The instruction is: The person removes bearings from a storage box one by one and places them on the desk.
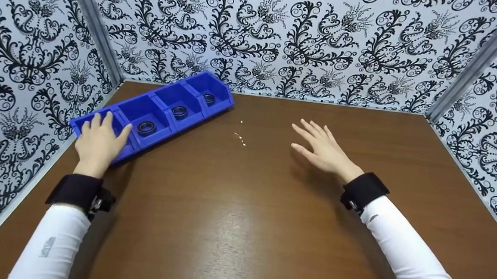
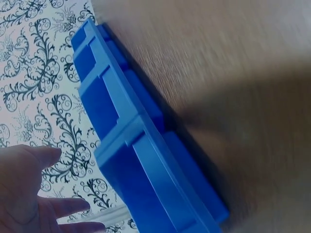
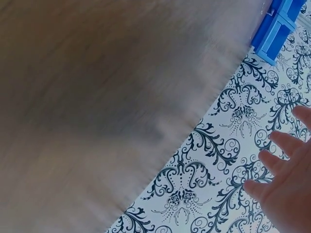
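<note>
A blue bin (image 1: 157,116) with several compartments in a row stands at the back left of the table. Three dark rings that look like bearings lie in it: one ring (image 1: 146,128) in the second compartment from the left, a ring (image 1: 179,112) in the third, a ring (image 1: 208,98) in the far right one. My left hand (image 1: 99,143) hovers over the leftmost compartment, fingers spread, and hides most of its inside. In the left wrist view its fingers hold nothing. My right hand (image 1: 323,149) is above the table right of centre, fingers extended, holding nothing.
The brown wooden table (image 1: 228,190) is bounded by patterned walls (image 1: 280,42) at the back and both sides, with grey metal posts (image 1: 95,26) in the corners. Small pale marks (image 1: 241,138) show on the tabletop between bin and right hand.
</note>
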A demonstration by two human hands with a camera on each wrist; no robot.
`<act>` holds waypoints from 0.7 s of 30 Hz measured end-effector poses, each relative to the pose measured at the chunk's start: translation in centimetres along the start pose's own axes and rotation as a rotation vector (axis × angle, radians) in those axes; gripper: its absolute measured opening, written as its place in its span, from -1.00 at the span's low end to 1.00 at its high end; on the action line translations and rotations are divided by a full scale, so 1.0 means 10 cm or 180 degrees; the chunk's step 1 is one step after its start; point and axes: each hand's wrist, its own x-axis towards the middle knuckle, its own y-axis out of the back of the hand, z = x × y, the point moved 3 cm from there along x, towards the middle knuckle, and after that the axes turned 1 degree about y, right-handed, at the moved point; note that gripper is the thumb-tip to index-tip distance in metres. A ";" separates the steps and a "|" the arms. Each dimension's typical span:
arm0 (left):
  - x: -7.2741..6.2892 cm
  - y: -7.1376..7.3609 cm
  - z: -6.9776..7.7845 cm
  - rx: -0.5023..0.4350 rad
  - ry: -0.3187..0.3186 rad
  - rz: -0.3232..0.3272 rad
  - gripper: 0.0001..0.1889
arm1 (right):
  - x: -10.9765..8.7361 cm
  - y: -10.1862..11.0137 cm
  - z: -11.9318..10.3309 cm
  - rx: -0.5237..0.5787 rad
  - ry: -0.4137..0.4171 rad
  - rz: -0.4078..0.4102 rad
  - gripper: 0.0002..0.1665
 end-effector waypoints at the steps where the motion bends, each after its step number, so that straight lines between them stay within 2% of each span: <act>1: -0.02 0.01 -0.03 -0.0001 0.0025 -0.0008 -0.09 | -0.01 0.00 -0.01 0.0000 0.0006 -0.0008 -0.21; 8: -0.12 0.05 -0.19 -0.0011 0.0134 -0.0071 -0.08 | -0.04 -0.05 -0.04 -0.0025 0.0073 -0.0044 -0.19; 15: -0.14 0.07 -0.28 -0.0043 0.0199 0.0068 -0.14 | -0.07 -0.06 -0.12 0.0005 0.0142 -0.0083 -0.19; 21: -0.16 0.08 -0.37 -0.0099 0.0356 -0.0006 -0.15 | -0.08 -0.07 -0.15 -0.0017 0.0157 -0.0117 -0.19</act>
